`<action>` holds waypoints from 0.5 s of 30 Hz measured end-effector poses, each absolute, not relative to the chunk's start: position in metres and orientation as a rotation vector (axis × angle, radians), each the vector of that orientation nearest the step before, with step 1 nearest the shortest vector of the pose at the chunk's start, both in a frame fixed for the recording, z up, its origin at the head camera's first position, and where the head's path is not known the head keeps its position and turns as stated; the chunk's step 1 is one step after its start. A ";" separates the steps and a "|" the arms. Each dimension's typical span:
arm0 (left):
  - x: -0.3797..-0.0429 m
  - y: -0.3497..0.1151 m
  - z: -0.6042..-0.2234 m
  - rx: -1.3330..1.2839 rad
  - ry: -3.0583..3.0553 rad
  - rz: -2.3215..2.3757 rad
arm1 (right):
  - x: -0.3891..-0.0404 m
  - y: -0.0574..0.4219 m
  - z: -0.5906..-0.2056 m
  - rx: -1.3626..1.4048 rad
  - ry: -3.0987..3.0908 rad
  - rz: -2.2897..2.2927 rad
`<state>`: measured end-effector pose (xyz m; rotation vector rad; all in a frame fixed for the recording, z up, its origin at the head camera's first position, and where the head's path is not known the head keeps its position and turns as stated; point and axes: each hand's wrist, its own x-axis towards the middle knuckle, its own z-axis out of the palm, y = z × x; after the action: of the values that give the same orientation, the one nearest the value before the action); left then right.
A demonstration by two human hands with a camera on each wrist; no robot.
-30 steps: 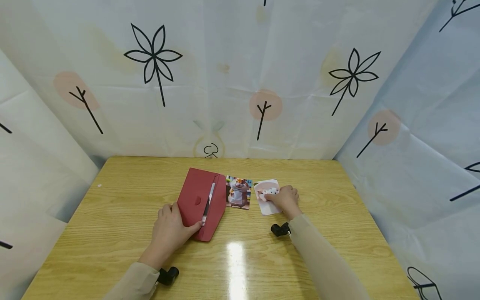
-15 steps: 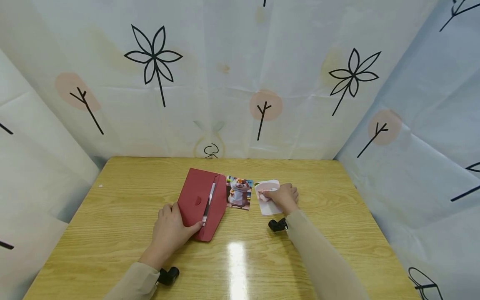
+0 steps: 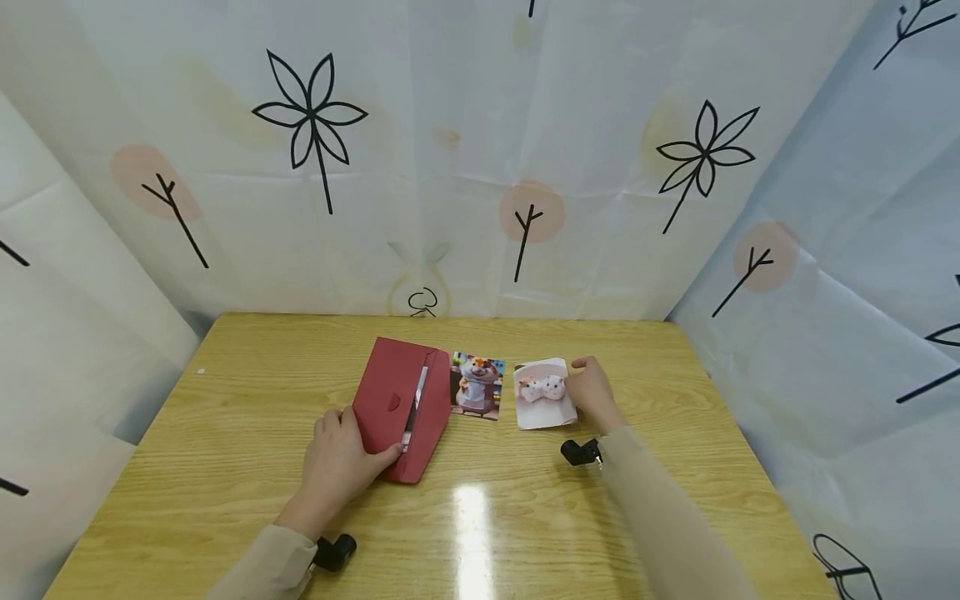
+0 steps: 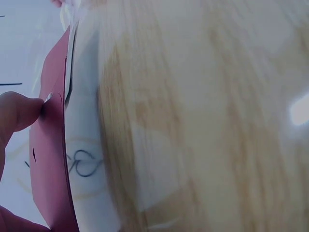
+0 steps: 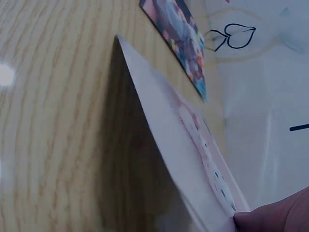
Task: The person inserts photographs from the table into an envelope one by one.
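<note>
My left hand (image 3: 337,458) grips the lower left of a red envelope (image 3: 386,383), its thumb on the front beside the slot. White and dark edges of paper show inside that slot. In the left wrist view, thumb and another finger hold the envelope (image 4: 48,145) from either side. My right hand (image 3: 595,393) pinches the right edge of a pale picture card (image 3: 540,410) printed with two small white animals. The right wrist view shows the thumb (image 5: 270,217) on the card (image 5: 169,125), which slants above the wood with a shadow beneath; most other fingers are hidden.
Between envelope and pale card lies a colourful picture card (image 3: 477,385) with a cartoon animal, its left side against the envelope. The wooden table (image 3: 660,350) ends at a patterned cloth backdrop (image 3: 600,250). A small white speck (image 3: 200,372) is at the left.
The right hand has moved right, its thumb going from the middle of the pale card to its right edge. That card has shifted slightly right, its two animals now uncovered. The left hand stays put.
</note>
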<state>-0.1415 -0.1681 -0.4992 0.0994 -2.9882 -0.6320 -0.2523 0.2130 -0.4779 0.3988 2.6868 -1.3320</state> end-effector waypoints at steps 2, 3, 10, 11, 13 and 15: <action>-0.142 -0.169 -0.500 0.097 -2.978 -0.626 | -0.253 0.215 -0.472 0.354 2.723 -1.344; -0.142 -0.170 -0.501 0.096 -2.973 -0.625 | -0.254 0.215 -0.469 0.337 2.736 -1.357; -0.141 -0.170 -0.500 0.087 -2.966 -0.621 | -0.255 0.207 -0.458 0.223 2.693 -1.611; -0.141 -0.170 -0.500 0.087 -2.968 -0.621 | -0.255 0.205 -0.458 0.212 2.677 -1.642; -0.141 -0.169 -0.500 0.088 -2.971 -0.620 | -0.255 0.201 -0.459 0.199 2.644 -1.701; -0.141 -0.169 -0.500 0.085 -2.974 -0.619 | -0.254 0.195 -0.461 0.193 2.616 -1.754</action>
<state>-0.1410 -0.1690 -0.4999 0.0848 -2.9736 -0.6191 -0.2540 0.1955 -0.4606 0.1928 2.6159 -1.7543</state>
